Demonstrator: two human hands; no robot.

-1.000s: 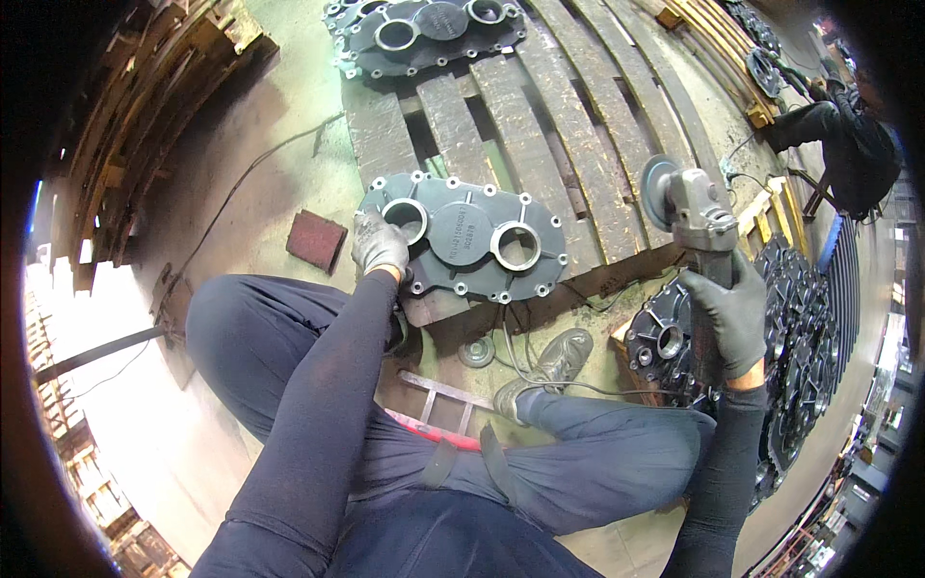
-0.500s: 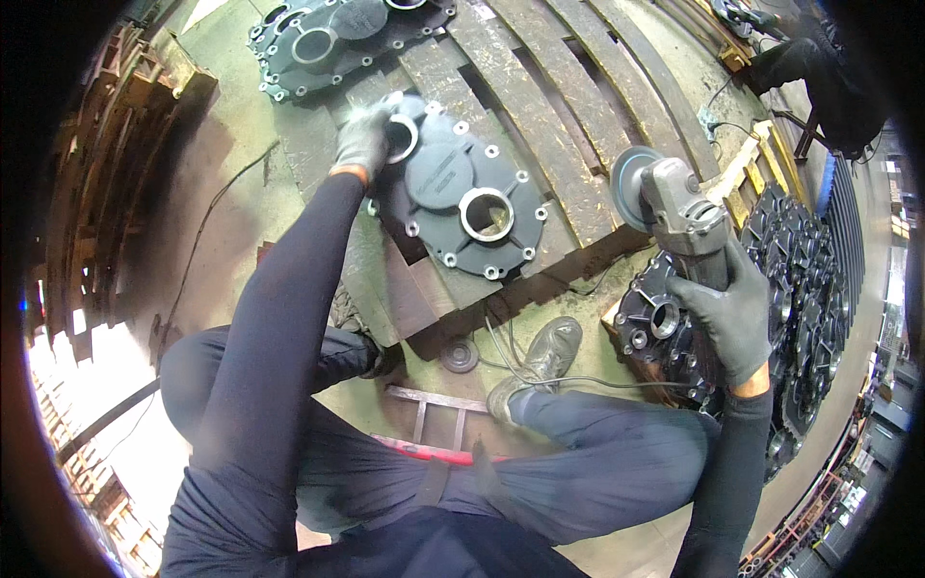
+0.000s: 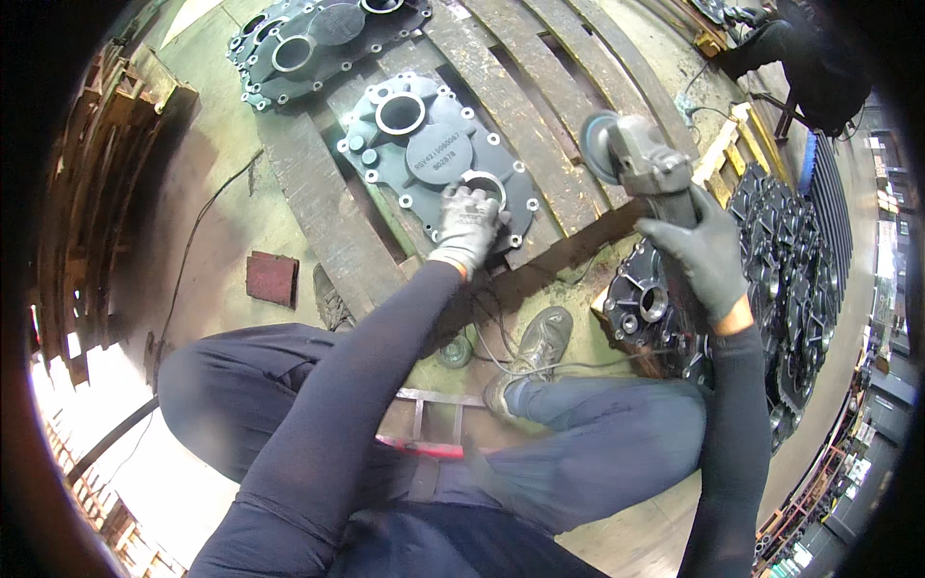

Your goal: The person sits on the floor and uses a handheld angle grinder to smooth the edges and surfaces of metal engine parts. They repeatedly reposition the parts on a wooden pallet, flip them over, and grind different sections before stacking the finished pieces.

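A dark grey cast-metal gearbox cover [image 3: 438, 154] lies flat on a wooden pallet, with bright machined rings and small bolt holes round its edge. My left hand [image 3: 467, 226], in a grey glove, curls its fingers over the nearer ring and partly hides it. My right hand [image 3: 708, 252], also gloved, grips the body of an angle grinder [image 3: 655, 169]. The grinder's disc [image 3: 599, 146] is held up over the pallet's right side, apart from the cover.
Another casting [image 3: 308, 43] lies at the far left of the pallet [image 3: 318, 207]. Many dark covers [image 3: 785, 279] are stacked on the right. A cable [image 3: 578, 364] crosses near my shoe [image 3: 544, 342]. Stacked wood stands left. A person [image 3: 805, 72] is at the far right.
My left hand has moved from the cover's far left ring to its nearer ring, uncovering the far end. The grinder in my right hand has shifted slightly left and away; the whole view has shifted too.
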